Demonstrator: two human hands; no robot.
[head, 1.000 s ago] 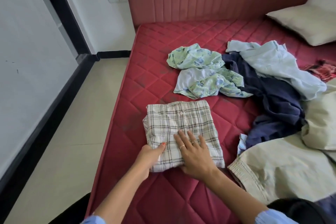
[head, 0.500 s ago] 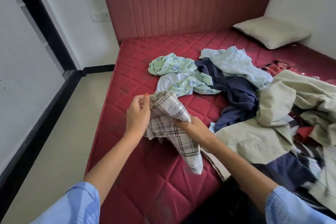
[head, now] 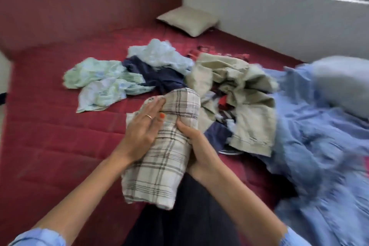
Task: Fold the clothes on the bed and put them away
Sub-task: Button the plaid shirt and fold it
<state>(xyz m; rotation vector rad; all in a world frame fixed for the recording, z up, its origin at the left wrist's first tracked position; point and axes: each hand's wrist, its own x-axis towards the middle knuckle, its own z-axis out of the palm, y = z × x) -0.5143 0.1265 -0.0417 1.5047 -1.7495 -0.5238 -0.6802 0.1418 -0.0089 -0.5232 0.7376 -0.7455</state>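
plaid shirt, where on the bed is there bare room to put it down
Bare mattress lies left of the plaid shirt, below the green floral cloth, out to the bed's left edge. Another strip runs between headboard and pile, left of the pillow. The right is crowded: beige garment, navy cloth, blue fabric.

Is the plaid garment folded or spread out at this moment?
Folded. The plaid garment is a compact bundle held above the bed, left hand flat on top, right hand gripping its side.
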